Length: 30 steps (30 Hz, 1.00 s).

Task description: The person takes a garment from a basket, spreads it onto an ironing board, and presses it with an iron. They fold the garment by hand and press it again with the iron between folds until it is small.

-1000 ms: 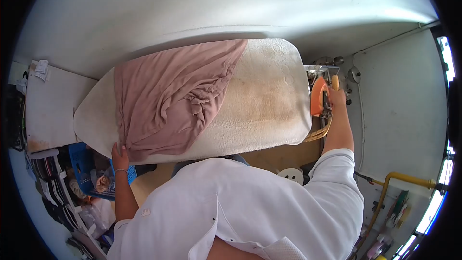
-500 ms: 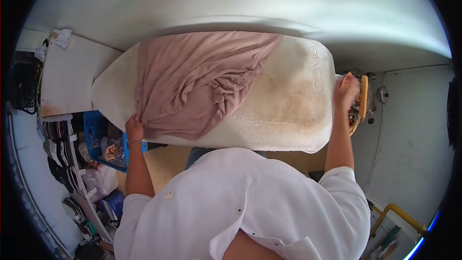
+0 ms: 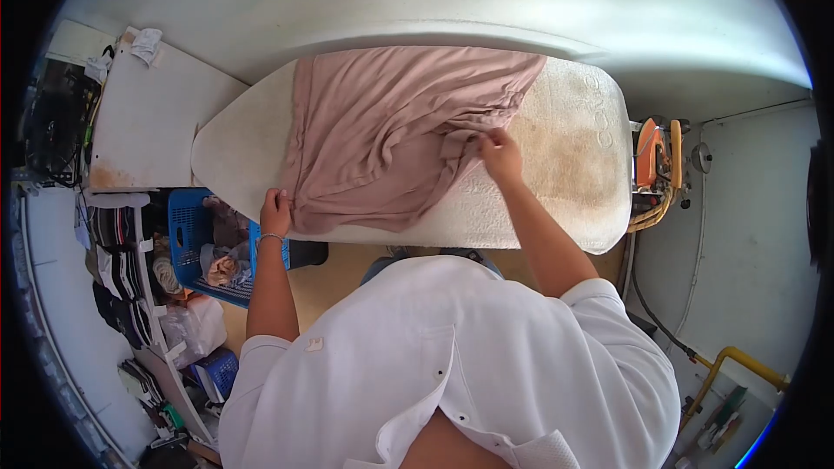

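- At the far left, a white flat-topped cabinet stands beside the board's pointed end, with a crumpled white cloth at its far corner. Below it sits a blue plastic laundry basket with clothes inside, next to crowded shelves.
- Your left hand rests at the near edge of the board, fingers curled over the near left corner of the garment and pinching it.
- The dusty-pink soft jersey garment lies across the left and middle of the white padded ironing board with a brown scorch stain. It looks only partly spread: the far side lies fairly flat, but deep folds and bunched creases run through its middle and near side, so smoothing appears unfinished.
- Your right hand is on the garment's right edge, fingertips closed on a fold of the fabric.
- At the far right, an orange electric iron with a yellow handle stands on its rest just beyond the board's square end, untouched by either hand. Its cord hangs below.
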### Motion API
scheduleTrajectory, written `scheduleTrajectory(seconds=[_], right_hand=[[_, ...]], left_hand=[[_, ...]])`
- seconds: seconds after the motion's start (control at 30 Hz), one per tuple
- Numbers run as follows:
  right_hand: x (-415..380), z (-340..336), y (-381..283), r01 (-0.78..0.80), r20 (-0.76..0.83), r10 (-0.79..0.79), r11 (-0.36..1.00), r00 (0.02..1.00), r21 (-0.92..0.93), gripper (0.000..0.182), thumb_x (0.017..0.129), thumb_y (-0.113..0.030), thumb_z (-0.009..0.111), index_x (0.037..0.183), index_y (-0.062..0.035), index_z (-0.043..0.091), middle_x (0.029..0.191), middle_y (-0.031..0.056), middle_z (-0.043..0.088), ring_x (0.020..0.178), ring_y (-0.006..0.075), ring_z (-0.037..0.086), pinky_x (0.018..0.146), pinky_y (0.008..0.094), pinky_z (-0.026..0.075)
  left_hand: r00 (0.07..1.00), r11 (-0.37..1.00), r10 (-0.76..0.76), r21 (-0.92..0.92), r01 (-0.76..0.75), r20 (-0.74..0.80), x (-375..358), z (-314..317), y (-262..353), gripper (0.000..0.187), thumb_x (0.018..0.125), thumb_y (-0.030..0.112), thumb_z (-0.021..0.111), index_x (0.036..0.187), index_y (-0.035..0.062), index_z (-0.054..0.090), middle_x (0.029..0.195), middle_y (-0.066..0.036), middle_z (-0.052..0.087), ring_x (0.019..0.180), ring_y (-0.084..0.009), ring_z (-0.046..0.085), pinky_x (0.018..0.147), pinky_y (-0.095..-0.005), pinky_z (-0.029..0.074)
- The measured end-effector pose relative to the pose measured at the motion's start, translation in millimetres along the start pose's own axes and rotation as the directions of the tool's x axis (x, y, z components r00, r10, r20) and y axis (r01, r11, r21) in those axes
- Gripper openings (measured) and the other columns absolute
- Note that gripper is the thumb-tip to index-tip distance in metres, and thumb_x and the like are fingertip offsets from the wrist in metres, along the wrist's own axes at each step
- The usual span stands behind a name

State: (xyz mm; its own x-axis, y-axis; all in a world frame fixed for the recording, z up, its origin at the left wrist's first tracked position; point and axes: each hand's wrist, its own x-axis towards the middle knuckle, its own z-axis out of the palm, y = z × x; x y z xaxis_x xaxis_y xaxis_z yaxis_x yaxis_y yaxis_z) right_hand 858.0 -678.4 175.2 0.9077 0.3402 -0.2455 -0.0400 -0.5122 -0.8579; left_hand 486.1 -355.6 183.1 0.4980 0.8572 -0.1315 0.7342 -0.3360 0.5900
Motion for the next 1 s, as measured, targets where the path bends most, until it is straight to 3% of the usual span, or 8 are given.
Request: scheduleTrajectory(seconds=[0.23,0.5,0.57,0.67,0.8,0.9,0.93,1.0], right_hand=[[-54,-97,11,-0.209,-0.042,0.416,0.539,0.908,0.816,0.018,0.09,-0.02,0.044,0.101,-0.0071,0.05,0.095,0.007,0.055,0.082,0.0198,0.057,0.077,0.0363,0.052],[-61,-96,47,-0.408,-0.132,0.498,0.813,0.857,0.416,0.033,0.091,-0.028,0.048,0.107,0.0002,0.055,0.09,0.0116,0.059,0.086,0.0207,0.059,0.071,0.0377,0.048],[-56,-97,49,-0.44,0.024,0.442,0.896,0.897,-0.065,0.041,0.089,-0.036,0.058,0.105,0.0019,0.06,0.085,0.0112,0.062,0.084,0.021,0.06,0.071,0.0383,0.049],[-68,-105,45,-0.462,0.116,0.47,0.882,0.875,-0.093,0.04,0.087,-0.038,0.062,0.097,0.0006,0.063,0.08,0.0093,0.063,0.079,0.0209,0.06,0.07,0.0368,0.049],[-73,-131,13,-0.228,0.004,0.28,0.773,0.96,0.592,0.035,0.091,-0.034,0.058,0.095,0.0001,0.064,0.091,0.0127,0.066,0.083,0.0209,0.061,0.071,0.0321,0.048],[-45,-157,18,-0.082,0.108,0.134,0.918,0.985,-0.388,0.037,0.091,-0.033,0.056,0.099,0.0022,0.062,0.094,0.0194,0.065,0.092,0.0235,0.062,0.083,0.0337,0.046],[-49,-164,-33,-0.099,0.05,0.121,0.944,0.991,-0.316,0.037,0.091,-0.033,0.056,0.102,0.002,0.061,0.099,0.0204,0.064,0.095,0.0249,0.061,0.086,0.0351,0.045],[-19,-179,-56,-0.231,0.14,0.186,0.839,0.973,0.493,0.044,0.092,-0.038,0.057,0.117,-0.0015,0.058,0.109,0.0131,0.063,0.097,0.018,0.06,0.085,0.03,0.046]], left_hand=[[0.996,0.982,0.079,-0.168,-0.083,-0.031,0,-9,-18,0.027,0.095,0.03,0.054,0.094,0.0027,0.053,0.072,-0.009,0.057,0.068,-0.0181,0.054,0.065,-0.0325,0.044],[0.875,0.864,-0.213,-0.334,0.376,0.434,26,-7,-16,0.045,0.091,0.045,0.056,0.091,0.0,0.063,0.078,-0.002,0.059,0.075,-0.0109,0.052,0.072,-0.0257,0.043],[0.872,0.875,-0.22,-0.307,0.374,0.436,27,-11,-10,0.045,0.091,0.044,0.057,0.093,0.0003,0.063,0.079,-0.002,0.058,0.076,-0.0103,0.051,0.072,-0.0249,0.043],[0.903,0.921,-0.184,-0.252,0.296,0.389,24,-22,-12,0.043,0.09,0.043,0.059,0.097,0.001,0.064,0.083,-0.002,0.058,0.078,-0.0097,0.05,0.074,-0.0246,0.043],[0.979,0.76,-0.127,-0.619,0.198,0.157,34,-31,0,0.037,0.091,0.039,0.059,0.099,0.0029,0.064,0.084,-0.002,0.058,0.077,-0.0092,0.049,0.073,-0.0257,0.043],[0.96,0.945,-0.078,-0.288,0.157,0.268,69,-50,10,0.037,0.092,0.038,0.056,0.104,0.0039,0.062,0.089,-0.002,0.06,0.081,-0.0102,0.051,0.075,-0.027,0.043],[0.92,0.988,-0.034,-0.123,0.089,0.391,90,-54,12,0.038,0.093,0.039,0.055,0.107,0.0042,0.061,0.092,-0.001,0.061,0.084,-0.011,0.053,0.077,-0.0276,0.044],[0.859,0.415,0.02,-0.786,0.458,0.511,95,-92,92,0.041,0.092,0.04,0.055,0.112,0.0039,0.059,0.099,-0.002,0.062,0.09,-0.0135,0.056,0.083,-0.0294,0.044]])
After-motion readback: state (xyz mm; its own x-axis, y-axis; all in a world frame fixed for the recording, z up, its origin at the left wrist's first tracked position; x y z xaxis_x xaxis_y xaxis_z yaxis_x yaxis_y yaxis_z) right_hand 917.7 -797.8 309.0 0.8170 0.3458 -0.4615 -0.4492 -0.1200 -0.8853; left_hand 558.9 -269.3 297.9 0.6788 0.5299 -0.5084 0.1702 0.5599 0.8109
